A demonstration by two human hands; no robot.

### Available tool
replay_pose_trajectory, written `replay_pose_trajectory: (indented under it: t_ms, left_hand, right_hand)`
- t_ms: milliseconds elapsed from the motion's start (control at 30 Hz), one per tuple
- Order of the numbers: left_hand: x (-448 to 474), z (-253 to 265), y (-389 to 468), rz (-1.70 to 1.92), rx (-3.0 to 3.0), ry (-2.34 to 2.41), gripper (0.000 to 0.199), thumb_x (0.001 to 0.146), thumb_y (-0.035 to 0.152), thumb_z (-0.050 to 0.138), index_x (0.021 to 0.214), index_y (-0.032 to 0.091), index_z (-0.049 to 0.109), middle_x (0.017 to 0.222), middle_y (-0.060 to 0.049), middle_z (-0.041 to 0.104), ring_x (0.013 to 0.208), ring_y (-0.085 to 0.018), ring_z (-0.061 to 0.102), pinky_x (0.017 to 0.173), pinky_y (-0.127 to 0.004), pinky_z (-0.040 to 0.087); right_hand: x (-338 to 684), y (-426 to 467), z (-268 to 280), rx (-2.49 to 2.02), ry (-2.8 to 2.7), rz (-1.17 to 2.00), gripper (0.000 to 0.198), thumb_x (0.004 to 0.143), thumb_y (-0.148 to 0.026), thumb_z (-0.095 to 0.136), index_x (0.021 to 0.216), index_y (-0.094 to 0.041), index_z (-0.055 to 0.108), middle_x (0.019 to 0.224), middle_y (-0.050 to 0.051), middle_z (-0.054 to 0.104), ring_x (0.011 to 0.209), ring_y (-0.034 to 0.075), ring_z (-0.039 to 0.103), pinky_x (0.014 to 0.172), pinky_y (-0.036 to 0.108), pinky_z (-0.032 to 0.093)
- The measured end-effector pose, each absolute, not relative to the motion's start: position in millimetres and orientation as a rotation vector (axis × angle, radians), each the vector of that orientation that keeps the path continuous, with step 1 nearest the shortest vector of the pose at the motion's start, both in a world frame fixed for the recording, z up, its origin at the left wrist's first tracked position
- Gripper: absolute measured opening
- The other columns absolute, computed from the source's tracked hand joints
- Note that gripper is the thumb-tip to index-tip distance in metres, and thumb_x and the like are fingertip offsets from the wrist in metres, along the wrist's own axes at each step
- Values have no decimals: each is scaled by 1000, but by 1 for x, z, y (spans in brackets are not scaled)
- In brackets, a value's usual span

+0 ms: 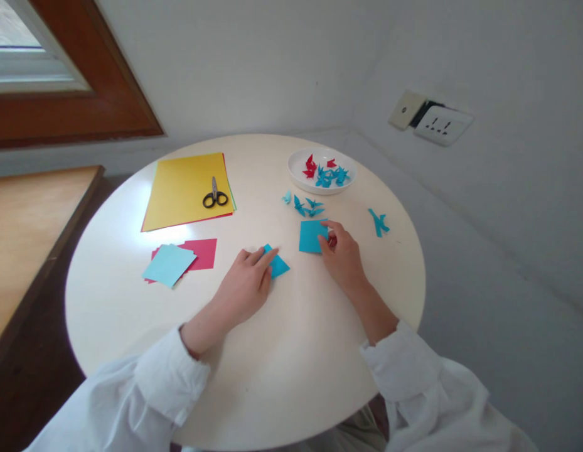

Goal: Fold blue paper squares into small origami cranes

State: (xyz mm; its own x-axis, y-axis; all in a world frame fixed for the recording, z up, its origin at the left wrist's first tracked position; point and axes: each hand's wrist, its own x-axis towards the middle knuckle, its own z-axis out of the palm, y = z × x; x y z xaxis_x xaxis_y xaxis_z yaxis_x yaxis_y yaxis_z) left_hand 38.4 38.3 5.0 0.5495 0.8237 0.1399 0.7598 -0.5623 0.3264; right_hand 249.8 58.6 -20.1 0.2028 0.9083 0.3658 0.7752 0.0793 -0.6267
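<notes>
My left hand (241, 285) rests on a small folded piece of blue paper (279, 269), partly covering it, with the index finger stretched across it and the other fingers bent. At the right edge of a blue paper square (310, 237), the thumb and fingers of my right hand (342, 256) are closed on the paper. Just behind that square lie several small blue origami cranes (299, 206), and a paler folded piece (287, 197) sits beside them.
A white dish (298, 181) holds red and blue origami cranes. Blue paper scraps (378, 223) lie at right. Black-handled scissors (214, 196) rest on large yellow sheets (182, 188). Pale blue squares (169, 265) overlap pink paper (203, 253). The round white table (282, 376) stands by the wall.
</notes>
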Motion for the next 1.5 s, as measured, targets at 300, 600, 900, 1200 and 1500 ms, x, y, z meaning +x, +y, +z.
replay_pose_trajectory:
  t_ms: [300,600,900,1200,1500]
  left_hand:
    - [25,12,48,916,2200,1432,30,82,23,41,105,18,58,109,-8,62,102,-22,55,88,-39,45]
    - [16,21,38,479,2641,1084,44,71,34,64,112,22,59,116,-8,61,107,-25,54,91,-38,44]
    - [18,16,43,643,2419,1236,22,79,17,45,85,16,66,84,-8,68,73,-18,62,69,-29,48]
    - [22,30,41,986,1664,1231,28,74,41,55,66,14,56,58,1,53,52,-10,43,47,-21,33]
    - [26,27,38,988,1536,1186,41,72,37,61,107,15,54,72,-1,59,53,-11,50,45,-21,39]
  right_hand:
    - [253,58,-18,-1792,-1410,-123,29,79,-28,47,105,-20,57,106,12,49,103,29,45,87,48,36]
    - [246,53,-17,-1589,-1472,-67,25,79,-17,42,99,-20,57,102,10,50,102,26,45,92,48,32]
    - [228,39,-7,-1220,-1785,252,23,77,-20,51,99,-19,58,103,9,61,103,22,53,94,41,37]
    - [213,37,-3,-1125,-1746,734,28,72,-39,63,93,-20,61,97,6,67,93,20,61,86,37,44]
    - [207,40,-1,-1179,-1454,979,21,67,-39,64,65,-19,60,61,-1,63,57,14,56,56,27,46]
